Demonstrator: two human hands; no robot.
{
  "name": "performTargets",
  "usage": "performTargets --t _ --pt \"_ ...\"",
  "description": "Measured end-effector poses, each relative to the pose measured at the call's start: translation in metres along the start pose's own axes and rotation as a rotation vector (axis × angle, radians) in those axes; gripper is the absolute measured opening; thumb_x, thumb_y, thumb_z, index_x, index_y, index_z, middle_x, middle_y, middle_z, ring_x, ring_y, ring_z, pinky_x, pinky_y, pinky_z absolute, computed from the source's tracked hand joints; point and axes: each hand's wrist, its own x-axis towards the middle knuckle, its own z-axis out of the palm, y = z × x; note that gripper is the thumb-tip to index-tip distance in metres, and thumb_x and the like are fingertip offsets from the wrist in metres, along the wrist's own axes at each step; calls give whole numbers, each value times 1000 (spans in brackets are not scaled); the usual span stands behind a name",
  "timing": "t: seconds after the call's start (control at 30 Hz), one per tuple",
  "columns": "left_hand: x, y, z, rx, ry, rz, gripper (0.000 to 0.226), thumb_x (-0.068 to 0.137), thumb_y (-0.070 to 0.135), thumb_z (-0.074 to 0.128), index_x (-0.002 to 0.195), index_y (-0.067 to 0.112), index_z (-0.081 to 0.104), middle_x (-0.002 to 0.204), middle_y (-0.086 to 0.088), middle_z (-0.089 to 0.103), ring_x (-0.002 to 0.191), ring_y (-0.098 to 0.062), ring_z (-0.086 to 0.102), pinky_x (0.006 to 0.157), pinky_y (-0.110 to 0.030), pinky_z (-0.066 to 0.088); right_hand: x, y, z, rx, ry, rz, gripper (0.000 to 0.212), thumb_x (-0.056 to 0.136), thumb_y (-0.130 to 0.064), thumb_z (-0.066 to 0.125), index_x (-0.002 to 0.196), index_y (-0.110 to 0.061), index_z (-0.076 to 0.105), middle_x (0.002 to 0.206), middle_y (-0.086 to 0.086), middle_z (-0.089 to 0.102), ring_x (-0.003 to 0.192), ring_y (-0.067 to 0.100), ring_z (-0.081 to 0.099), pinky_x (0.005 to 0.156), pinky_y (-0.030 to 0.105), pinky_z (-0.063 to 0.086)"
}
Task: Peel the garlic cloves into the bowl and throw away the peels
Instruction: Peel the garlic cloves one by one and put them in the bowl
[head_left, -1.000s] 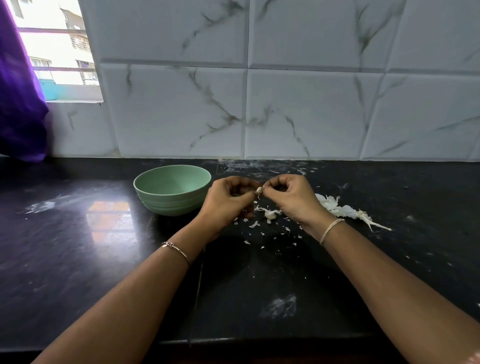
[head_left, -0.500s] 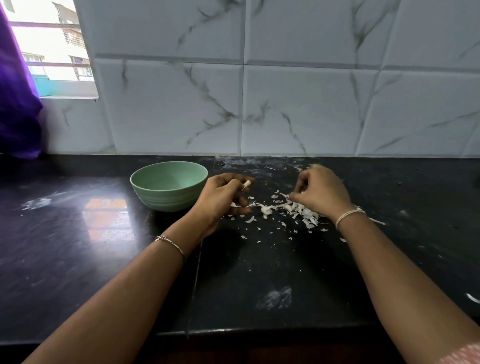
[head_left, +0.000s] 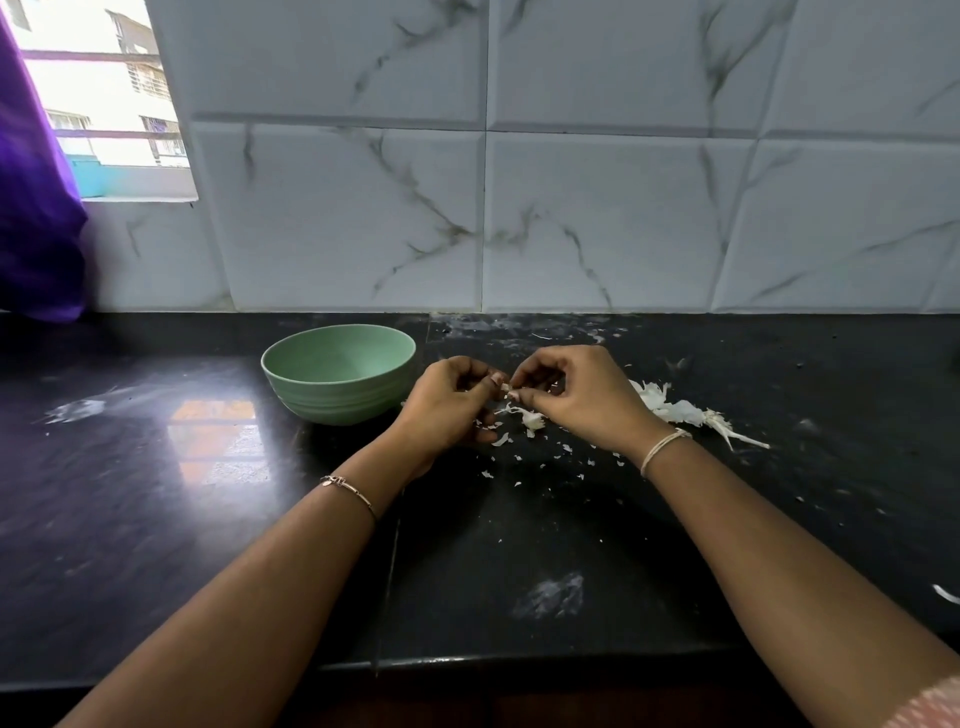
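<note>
**Head view: both hands pinch one clove beside the bowl**

Head view. The left hand (head_left: 452, 405) and right hand (head_left: 576, 395) meet fingertip to fingertip just above the black counter (head_left: 156, 519), each with its fingers curled in and pinching the small pale garlic clove (head_left: 505, 387) from opposite ends. Holding it between both thumbs probably lets one hand steady the clove while the other picks at its skin. The green bowl (head_left: 332, 400) stands just left of the left hand, close enough for a short drop once the clove is bare; I cannot tell if anything lies inside. Loose peels (head_left: 670, 408) are heaped behind the right wrist, with flakes scattered under the hands, likely left there for one later sweep. The clove's long axis seems to run roughly left to right between the fingertips, though it is too small to tell which end points where.
</note>
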Motion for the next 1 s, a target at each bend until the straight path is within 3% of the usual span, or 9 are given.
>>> performTargets --t 0.13,0.33,0.6,0.73,1.0 --pt "0 0 -1 -7 -17 9 9 96 15 59 94 9 66 96 -16 65 55 -5 56 52 -24 54 0 1 3 -112 46 8 6 80 -30 75 86 -28 73 75 -13 70 72 1 64 71 31 56" --pt "-5 4 -2 -73 -40 13 9 92 15 66 94 7 68 87 -8 67 57 -5 58 52 -22 54 0 1 4 -174 43 18 11 87 -33 69 95 -26 74 83 -13 70 78 3 64 70 22 50" --pt "-3 3 -5 -32 39 65 2 87 10 71 88 10 69 78 -7 65 59 -12 59 51 -22 52 0 -3 10 -24 49 48 12 89 -28 67 94 -23 76 82 -10 73 79 3 66 73 24 53" --pt "-5 7 -4 -118 25 17 5 89 9 68 92 4 67 78 -7 65 55 -10 61 49 -21 52 0 -2 9 22 48 55 9 85 -29 71 92 -25 76 77 -14 71 75 -2 65 69 18 52" --pt "-7 10 -5 -157 -22 -77 6 90 10 67 91 4 67 78 -8 68 53 -10 60 50 -23 53 -3 -5 6 -160 51 8 8 86 -35 67 89 -30 73 78 -13 70 74 2 64 66 29 54"
